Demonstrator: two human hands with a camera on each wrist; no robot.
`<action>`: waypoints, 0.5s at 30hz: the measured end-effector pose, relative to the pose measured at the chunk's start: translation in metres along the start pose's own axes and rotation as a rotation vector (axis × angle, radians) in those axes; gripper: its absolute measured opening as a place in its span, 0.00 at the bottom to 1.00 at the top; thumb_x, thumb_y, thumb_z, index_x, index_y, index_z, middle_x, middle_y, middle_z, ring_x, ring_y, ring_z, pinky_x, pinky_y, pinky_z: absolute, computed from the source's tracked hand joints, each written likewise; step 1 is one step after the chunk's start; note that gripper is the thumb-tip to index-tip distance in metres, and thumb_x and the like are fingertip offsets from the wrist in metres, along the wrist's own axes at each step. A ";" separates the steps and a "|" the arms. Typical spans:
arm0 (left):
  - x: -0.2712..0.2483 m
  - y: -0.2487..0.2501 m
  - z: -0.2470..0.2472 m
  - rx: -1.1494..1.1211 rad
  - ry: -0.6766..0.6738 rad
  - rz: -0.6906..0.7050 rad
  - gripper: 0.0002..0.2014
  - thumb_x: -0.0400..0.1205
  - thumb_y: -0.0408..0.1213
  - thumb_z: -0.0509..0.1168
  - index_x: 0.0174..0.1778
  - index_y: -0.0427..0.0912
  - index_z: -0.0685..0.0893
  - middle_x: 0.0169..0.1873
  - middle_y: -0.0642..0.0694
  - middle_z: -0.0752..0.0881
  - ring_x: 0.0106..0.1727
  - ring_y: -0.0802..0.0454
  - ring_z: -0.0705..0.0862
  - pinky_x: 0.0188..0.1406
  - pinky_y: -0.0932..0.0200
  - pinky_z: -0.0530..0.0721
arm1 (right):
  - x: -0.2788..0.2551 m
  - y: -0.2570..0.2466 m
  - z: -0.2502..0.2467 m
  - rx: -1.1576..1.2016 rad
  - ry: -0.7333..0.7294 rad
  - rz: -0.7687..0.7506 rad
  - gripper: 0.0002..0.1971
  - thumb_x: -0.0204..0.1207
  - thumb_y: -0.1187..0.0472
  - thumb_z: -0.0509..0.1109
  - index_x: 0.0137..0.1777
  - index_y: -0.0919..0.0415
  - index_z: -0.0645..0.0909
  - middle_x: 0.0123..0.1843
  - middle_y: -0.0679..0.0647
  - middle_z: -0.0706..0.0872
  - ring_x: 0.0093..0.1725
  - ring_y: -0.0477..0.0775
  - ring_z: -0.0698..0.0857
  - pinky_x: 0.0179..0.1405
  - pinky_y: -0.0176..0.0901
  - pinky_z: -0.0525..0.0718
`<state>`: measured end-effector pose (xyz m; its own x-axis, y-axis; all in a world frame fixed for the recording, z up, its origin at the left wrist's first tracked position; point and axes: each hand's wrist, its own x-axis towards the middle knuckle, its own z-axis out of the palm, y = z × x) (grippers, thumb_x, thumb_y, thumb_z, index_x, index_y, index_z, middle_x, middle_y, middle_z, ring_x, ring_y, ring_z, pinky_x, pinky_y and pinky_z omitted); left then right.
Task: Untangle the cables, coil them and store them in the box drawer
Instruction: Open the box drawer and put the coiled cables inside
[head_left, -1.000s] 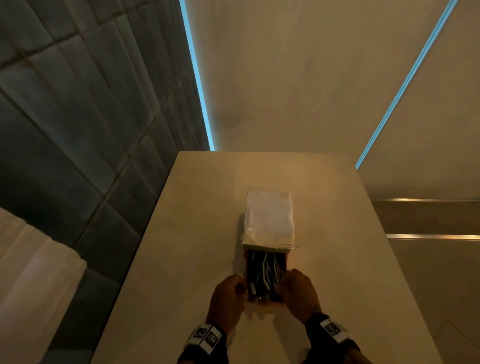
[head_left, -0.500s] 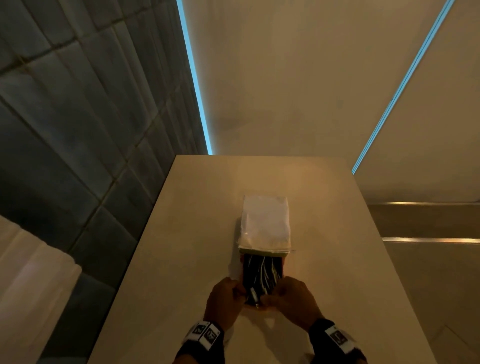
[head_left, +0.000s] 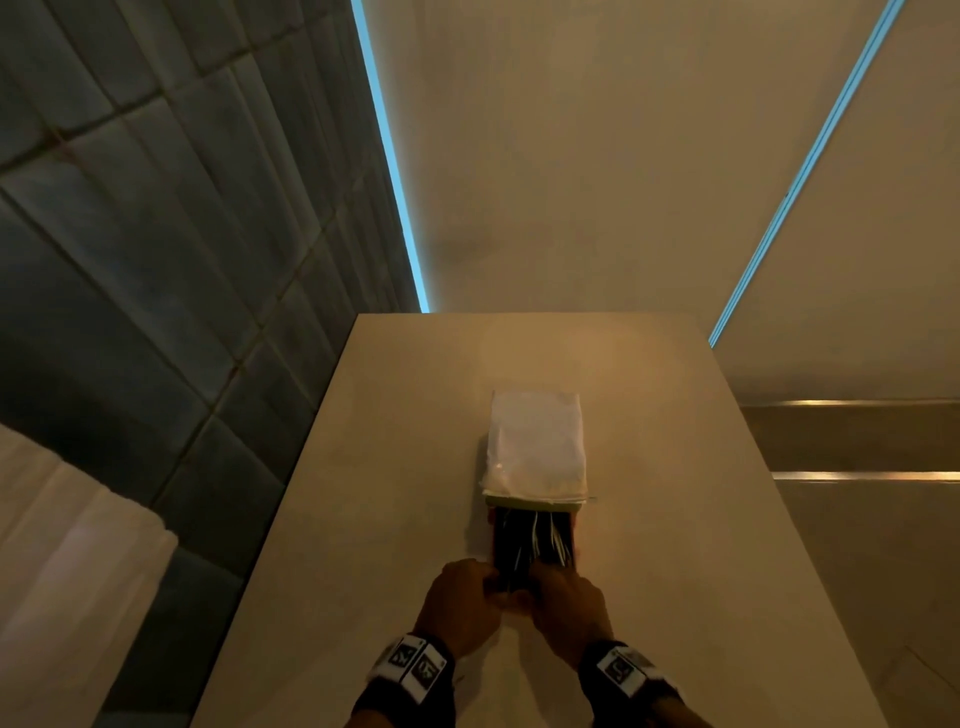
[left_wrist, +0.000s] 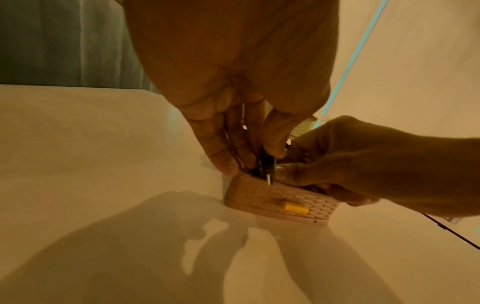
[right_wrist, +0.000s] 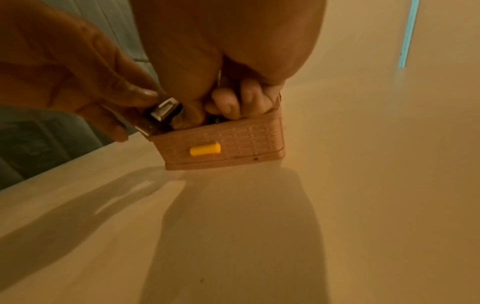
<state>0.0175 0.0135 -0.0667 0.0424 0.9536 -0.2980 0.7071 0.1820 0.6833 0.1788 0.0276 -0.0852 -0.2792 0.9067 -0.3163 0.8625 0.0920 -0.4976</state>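
Note:
A small box (head_left: 535, 447) under a white cloth stands on the beige table (head_left: 363, 519), its woven-pattern drawer (left_wrist: 275, 197) pulled out toward me. Black and white cables (head_left: 532, 540) fill the drawer. Both hands meet at the drawer's near end. My left hand (left_wrist: 254, 164) reaches down into it and pinches a black cable plug (left_wrist: 267, 164), whose metal USB tip (right_wrist: 165, 111) pokes out over the drawer's front. My right hand (right_wrist: 221, 111) curls its fingers (right_wrist: 233, 102) into the cables just behind the drawer front (right_wrist: 228, 144). The cable ends under the hands are hidden.
A yellow knob (right_wrist: 205, 149) sits on the drawer front. The table's left edge (head_left: 291, 467) drops off beside a dark tiled wall (head_left: 130, 260). A beige wall stands behind the table. Bare tabletop lies on both sides of the box.
Both hands have drawn closer together over the drawer's near end, and fingers now cover the cable ends there. The box has stayed put.

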 end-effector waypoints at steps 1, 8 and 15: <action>0.000 0.000 0.003 0.011 0.015 0.000 0.14 0.71 0.50 0.66 0.44 0.47 0.91 0.44 0.47 0.91 0.45 0.52 0.87 0.42 0.61 0.82 | 0.000 0.001 -0.001 0.018 -0.014 -0.020 0.12 0.80 0.48 0.62 0.55 0.53 0.80 0.57 0.52 0.86 0.56 0.59 0.85 0.45 0.47 0.80; 0.008 -0.003 0.013 0.044 0.134 -0.104 0.13 0.71 0.48 0.73 0.42 0.47 0.79 0.38 0.52 0.86 0.40 0.51 0.84 0.32 0.58 0.77 | -0.012 0.037 -0.023 0.402 0.137 0.067 0.10 0.76 0.66 0.67 0.36 0.52 0.78 0.38 0.49 0.86 0.38 0.49 0.85 0.40 0.49 0.83; 0.017 0.004 0.024 0.116 0.143 -0.171 0.13 0.71 0.50 0.73 0.35 0.52 0.74 0.38 0.54 0.84 0.40 0.53 0.82 0.34 0.60 0.76 | -0.007 0.044 -0.019 0.466 0.164 0.126 0.09 0.72 0.59 0.75 0.34 0.52 0.79 0.35 0.49 0.83 0.37 0.46 0.81 0.33 0.36 0.76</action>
<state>0.0379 0.0244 -0.0853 -0.1793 0.9370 -0.2998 0.7719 0.3229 0.5477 0.2272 0.0331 -0.0895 -0.0824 0.9551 -0.2846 0.5947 -0.1820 -0.7831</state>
